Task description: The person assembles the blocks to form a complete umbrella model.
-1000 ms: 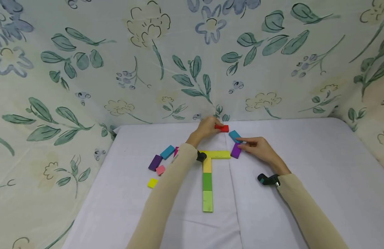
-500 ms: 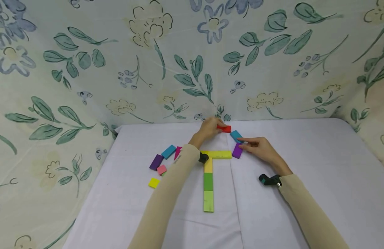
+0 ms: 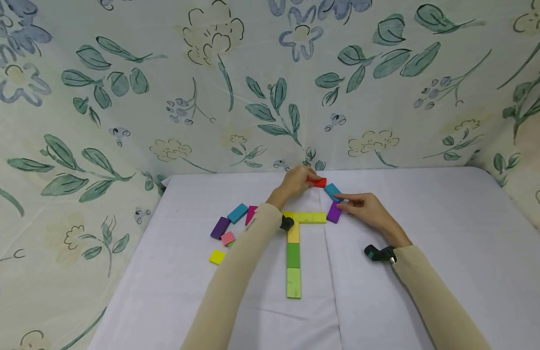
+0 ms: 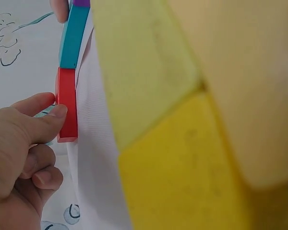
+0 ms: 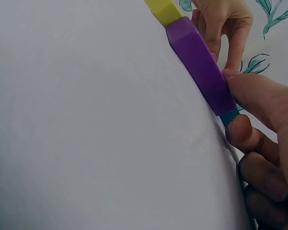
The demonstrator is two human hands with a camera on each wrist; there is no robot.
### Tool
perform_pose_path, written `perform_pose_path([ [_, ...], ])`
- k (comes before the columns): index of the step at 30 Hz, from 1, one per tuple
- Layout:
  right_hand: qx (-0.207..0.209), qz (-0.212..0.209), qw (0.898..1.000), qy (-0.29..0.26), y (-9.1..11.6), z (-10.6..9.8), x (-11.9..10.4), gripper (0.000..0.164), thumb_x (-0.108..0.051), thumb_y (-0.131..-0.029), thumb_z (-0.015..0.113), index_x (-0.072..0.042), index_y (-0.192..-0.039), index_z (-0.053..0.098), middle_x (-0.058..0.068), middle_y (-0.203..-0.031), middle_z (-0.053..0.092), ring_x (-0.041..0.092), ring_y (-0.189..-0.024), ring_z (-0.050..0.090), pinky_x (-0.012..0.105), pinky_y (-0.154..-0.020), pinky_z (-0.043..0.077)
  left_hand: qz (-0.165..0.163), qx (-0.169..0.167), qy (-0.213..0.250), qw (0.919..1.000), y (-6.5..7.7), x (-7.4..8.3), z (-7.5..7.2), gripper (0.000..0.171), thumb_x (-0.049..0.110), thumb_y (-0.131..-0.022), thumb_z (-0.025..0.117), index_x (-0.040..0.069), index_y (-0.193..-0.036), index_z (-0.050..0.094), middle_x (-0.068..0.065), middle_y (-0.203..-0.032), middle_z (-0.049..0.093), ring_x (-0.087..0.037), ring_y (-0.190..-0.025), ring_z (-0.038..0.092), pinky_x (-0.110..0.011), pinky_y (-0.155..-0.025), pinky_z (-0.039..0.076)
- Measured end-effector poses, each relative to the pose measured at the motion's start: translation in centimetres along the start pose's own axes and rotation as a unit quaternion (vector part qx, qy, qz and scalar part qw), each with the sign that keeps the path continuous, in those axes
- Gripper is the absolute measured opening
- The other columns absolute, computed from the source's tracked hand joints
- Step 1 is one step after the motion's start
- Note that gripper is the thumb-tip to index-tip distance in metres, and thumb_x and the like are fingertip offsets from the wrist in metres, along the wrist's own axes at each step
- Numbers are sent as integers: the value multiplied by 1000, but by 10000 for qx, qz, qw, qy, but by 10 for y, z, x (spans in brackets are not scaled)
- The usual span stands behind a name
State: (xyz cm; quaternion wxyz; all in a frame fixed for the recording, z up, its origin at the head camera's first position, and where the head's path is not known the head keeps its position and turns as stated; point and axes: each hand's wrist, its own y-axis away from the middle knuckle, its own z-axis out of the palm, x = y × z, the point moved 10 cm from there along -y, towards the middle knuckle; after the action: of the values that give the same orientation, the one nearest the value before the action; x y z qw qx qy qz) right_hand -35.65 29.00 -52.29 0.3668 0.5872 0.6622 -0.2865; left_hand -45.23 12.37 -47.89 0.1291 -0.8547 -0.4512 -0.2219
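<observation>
My left hand [image 3: 296,181] pinches a red block [image 3: 321,182] at the far edge of the table; the left wrist view shows thumb and forefinger on the red block [image 4: 68,108]. Its corner meets a slanted blue block [image 3: 333,191]. Below that a purple block [image 3: 334,212] joins the right end of a yellow bar [image 3: 310,218]. My right hand [image 3: 362,210] touches both: forefinger on the blue block [image 5: 230,116], thumb against the purple block [image 5: 199,64]. Yellow, green [image 3: 293,255] and light green [image 3: 293,283] blocks run down from the bar.
Left of my left forearm lie a second blue block [image 3: 237,213], a dark purple block [image 3: 220,227], a pink block [image 3: 228,238], a yellow square [image 3: 217,256] and a partly covered magenta block [image 3: 250,214]. A floral cloth [image 3: 270,97] hangs behind the white table [image 3: 165,291].
The head view has shifted slightly. My left hand and the red block have moved very slightly right, close to the blue block; the right hand stays in place at the blue and purple blocks.
</observation>
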Motion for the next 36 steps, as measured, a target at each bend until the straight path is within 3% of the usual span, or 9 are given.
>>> perform_pose_path([
  [14,39,-125,9999,40,-1,-1,-2,46,-42,-94,75,-20,-135,71,1,-75,43,15,-71,45,26,-57,35,14,19,-145,9999,1,3,-2,33,8,-98,70,22,-127,75,0,-133,69,-20,-129,59,-34,-112,47],
  [36,35,-99,9999,81,1,-1,-1,47,-42,-95,75,-21,-136,70,3,-77,45,17,-73,46,25,-59,35,-357,-11,603,9975,3,-5,0,34,5,-98,69,23,-126,76,-1,-137,66,-22,-125,58,-33,-104,51],
])
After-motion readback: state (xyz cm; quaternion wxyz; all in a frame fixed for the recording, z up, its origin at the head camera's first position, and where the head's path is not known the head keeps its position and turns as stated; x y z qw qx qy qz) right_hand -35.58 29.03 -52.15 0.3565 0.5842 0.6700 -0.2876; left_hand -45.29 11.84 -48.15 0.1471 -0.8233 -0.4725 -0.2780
